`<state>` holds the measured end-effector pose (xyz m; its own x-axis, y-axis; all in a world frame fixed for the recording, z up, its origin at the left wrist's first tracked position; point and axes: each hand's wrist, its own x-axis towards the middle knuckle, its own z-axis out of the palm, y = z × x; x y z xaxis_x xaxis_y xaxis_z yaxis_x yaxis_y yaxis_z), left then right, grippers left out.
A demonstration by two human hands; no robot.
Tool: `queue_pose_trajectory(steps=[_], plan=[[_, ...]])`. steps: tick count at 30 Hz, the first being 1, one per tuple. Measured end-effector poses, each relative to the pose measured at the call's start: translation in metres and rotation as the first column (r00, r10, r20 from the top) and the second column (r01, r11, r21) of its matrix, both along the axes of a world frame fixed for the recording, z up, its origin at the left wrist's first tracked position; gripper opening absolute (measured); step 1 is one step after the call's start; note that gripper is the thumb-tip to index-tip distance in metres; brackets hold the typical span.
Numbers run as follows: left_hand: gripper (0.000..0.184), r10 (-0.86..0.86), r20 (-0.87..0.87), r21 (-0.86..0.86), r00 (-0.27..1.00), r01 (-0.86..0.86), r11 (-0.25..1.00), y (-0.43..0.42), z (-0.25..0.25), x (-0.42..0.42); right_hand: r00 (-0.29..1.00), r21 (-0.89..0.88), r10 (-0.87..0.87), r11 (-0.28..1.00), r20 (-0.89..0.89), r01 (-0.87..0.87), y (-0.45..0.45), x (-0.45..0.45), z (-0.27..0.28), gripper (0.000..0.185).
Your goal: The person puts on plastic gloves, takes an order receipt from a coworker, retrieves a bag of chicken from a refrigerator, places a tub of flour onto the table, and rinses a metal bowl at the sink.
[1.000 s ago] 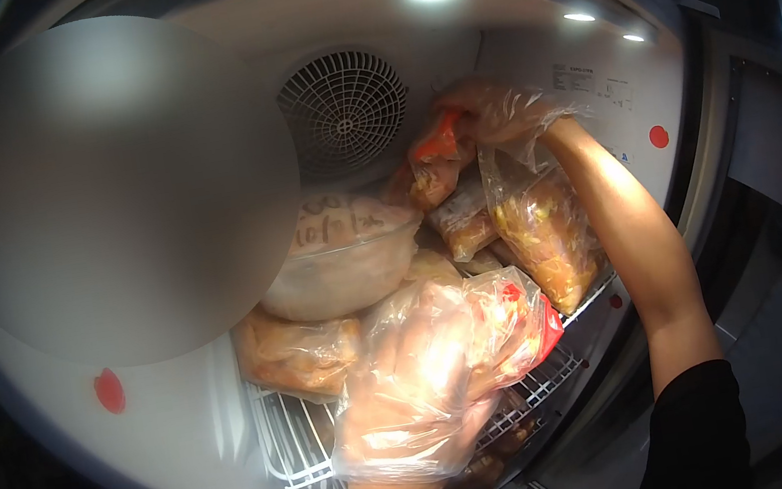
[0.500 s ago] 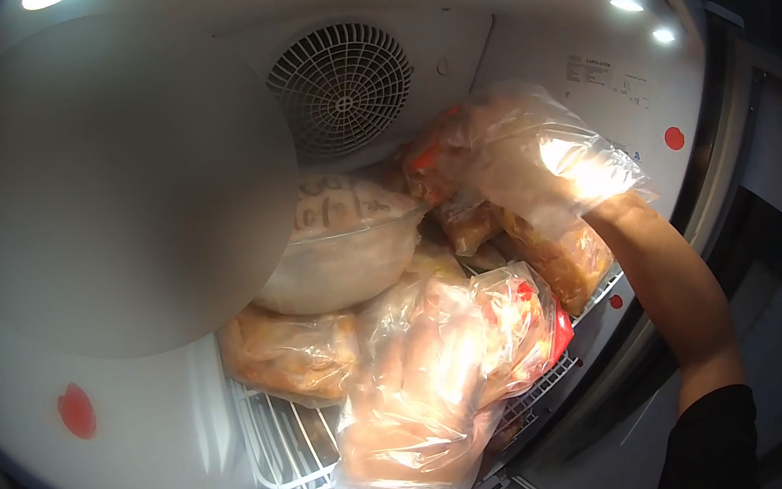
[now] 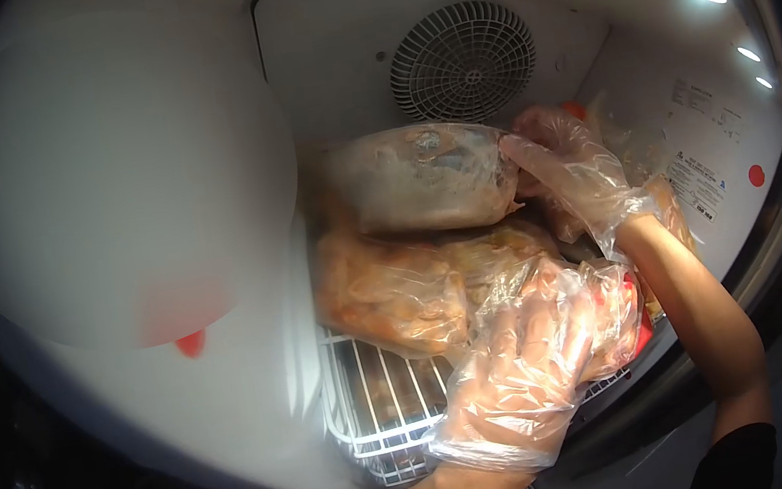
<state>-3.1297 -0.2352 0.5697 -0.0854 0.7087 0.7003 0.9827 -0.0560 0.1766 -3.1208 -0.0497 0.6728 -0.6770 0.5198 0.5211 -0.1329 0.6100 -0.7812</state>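
Note:
Both my hands wear loose clear plastic gloves inside a white refrigerated compartment. At the back, my right hand [image 3: 565,158] has its thumb against the right end of a frosty, pale plastic bag [image 3: 432,183]; its other fingers are partly hidden behind. In front, my left hand [image 3: 519,357] lies with fingers stretched over bagged food, beside a clear package with red parts [image 3: 623,311]. Left of it, an orange-brown bag of what looks like meat [image 3: 388,290] sits on the white wire rack [image 3: 385,438]. Another yellowish bag [image 3: 504,253] lies under the frosty one.
A round fan grille [image 3: 465,61] is in the back wall. Printed labels [image 3: 703,167] and a red dot [image 3: 757,176] mark the right wall. A grey blurred disc [image 3: 114,185] covers the left part of the view. The door frame [image 3: 764,239] curves along the right.
My right hand has moved from the bags at the back right to the frosty bag's end. Handwriting on that bag no longer shows. The view has shifted left; my left hand stays on the bags.

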Motion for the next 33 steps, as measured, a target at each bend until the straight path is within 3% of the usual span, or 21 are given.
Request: queue_pose_trajectory(steps=[7, 9, 13, 15, 19, 22, 24, 26, 27, 28, 29, 31, 33], plan=[[0.057, 0.048, -0.056, 0.042, 0.997, -0.046, 0.998, 0.003, -0.001, 0.004, 1.000, -0.046, 0.004, 0.999, -0.031, -0.005, -0.007, -0.033, 0.017, 0.021], [0.057, 0.037, -0.019, 0.018, 0.999, -0.037, 0.999, -0.001, 0.003, 0.006, 0.999, 0.076, -0.042, 0.996, 0.004, 0.041, -0.002, -0.028, 0.017, 0.024], [0.059, 0.019, -0.040, 0.053, 0.999, -0.017, 0.998, -0.003, 0.000, 0.001, 0.989, 0.039, -0.146, 0.988, 0.001, 0.146, 0.006, -0.010, 0.026, 0.030], [0.044, -0.015, 0.007, 0.065, 1.000, 0.014, 0.998, -0.004, 0.005, -0.002, 0.984, 0.042, -0.175, 0.983, -0.042, 0.177, 0.010, 0.001, 0.035, 0.035], [0.040, -0.054, 0.019, 0.080, 0.998, 0.052, 0.995, -0.001, 0.004, -0.001, 0.968, 0.030, -0.133, 0.989, -0.212, 0.143, 0.018, 0.015, 0.032, 0.033], [0.036, -0.090, 0.037, 0.088, 0.995, 0.086, 0.992, 0.011, 0.002, 0.013, 0.972, 0.117, -0.172, 0.974, -0.160, 0.192, 0.018, 0.010, 0.031, 0.033], [0.034, -0.134, 0.059, 0.100, 0.989, 0.128, 0.987, 0.025, -0.004, 0.020, 0.946, 0.419, -0.305, 0.848, -0.114, 0.324, -0.003, -0.005, 0.040, 0.037], [0.031, -0.229, 0.171, 0.195, 0.958, 0.195, 0.961, 0.042, -0.024, 0.026, 0.968, 0.451, -0.249, 0.867, 0.019, 0.214, -0.017, -0.027, 0.046, 0.034], [0.030, -0.301, 0.254, 0.286, 0.919, 0.226, 0.931, 0.051, -0.032, 0.030, 0.964, 0.463, -0.266, 0.856, 0.017, 0.228, -0.025, -0.032, 0.042, 0.034], [0.029, -0.367, 0.322, 0.350, 0.873, 0.250, 0.903, 0.059, -0.038, 0.030, 0.955, 0.612, -0.281, 0.740, -0.098, 0.280, -0.031, -0.035, 0.035, 0.037], [0.029, -0.294, 0.226, 0.171, 0.929, 0.260, 0.950, 0.058, -0.022, 0.023, 0.941, 0.725, -0.271, 0.604, -0.204, 0.332, -0.034, -0.035, 0.029, 0.039], [0.029, -0.195, -0.022, -0.194, 0.981, 0.187, 0.963, 0.058, 0.005, 0.016, 0.928, 0.706, -0.277, 0.605, -0.247, 0.369, -0.028, -0.035, 0.027, 0.041], [0.019, -0.208, -0.024, 0.107, 0.978, 0.210, 0.972, 0.076, -0.004, 0.012, 0.931, 0.677, -0.277, 0.639, -0.239, 0.364, -0.033, -0.030, 0.031, 0.040]])
